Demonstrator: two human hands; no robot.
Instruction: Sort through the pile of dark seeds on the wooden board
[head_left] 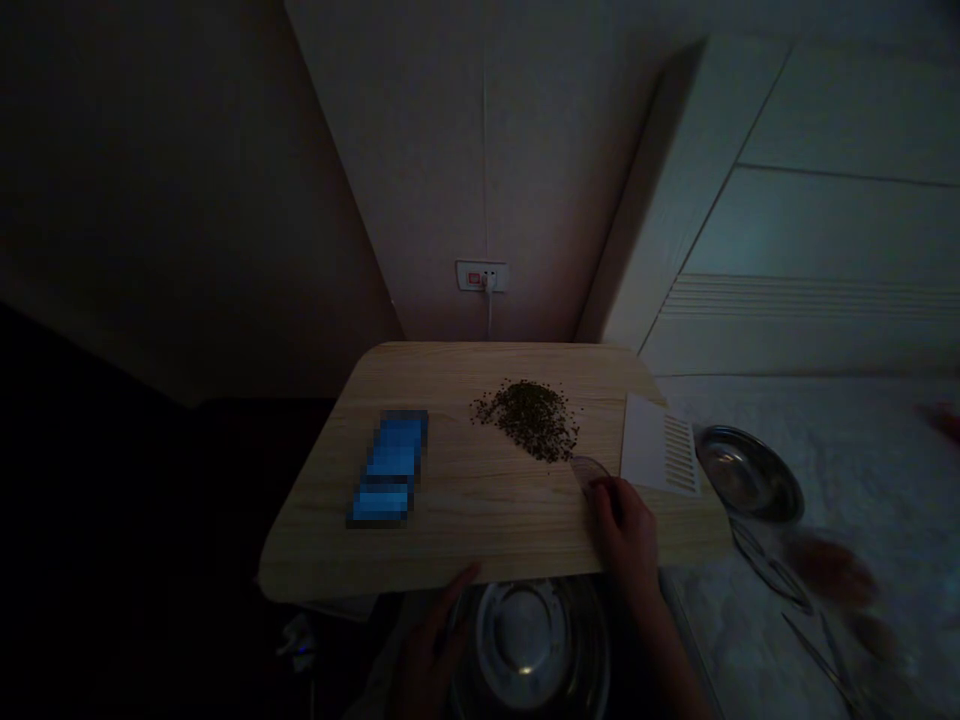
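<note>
A pile of small dark seeds or dried bits [534, 415] is spread on a light wooden table [480, 510]. My right hand [626, 520] is closed on a thin see-through piece with a curved edge [591, 470]; its exact kind I cannot make out. That piece rests at the pile's lower right side. Down in the dark at the front edge, my left hand [439, 640] has its index finger stretched up to the tabletop's edge, apart from the thumb. Beside it, under the table edge, is a shiny metal basin [525, 640].
A phone-like blurred screen [388, 470] glows at the table's left. A white slotted board [660, 445] lies on the right. Beyond it, on a pale quilted surface, are a metal bowl [750, 475], scissors-like tools [821, 660] and a person's blurred hand [829, 568]. A wall socket [482, 276] holds a plug.
</note>
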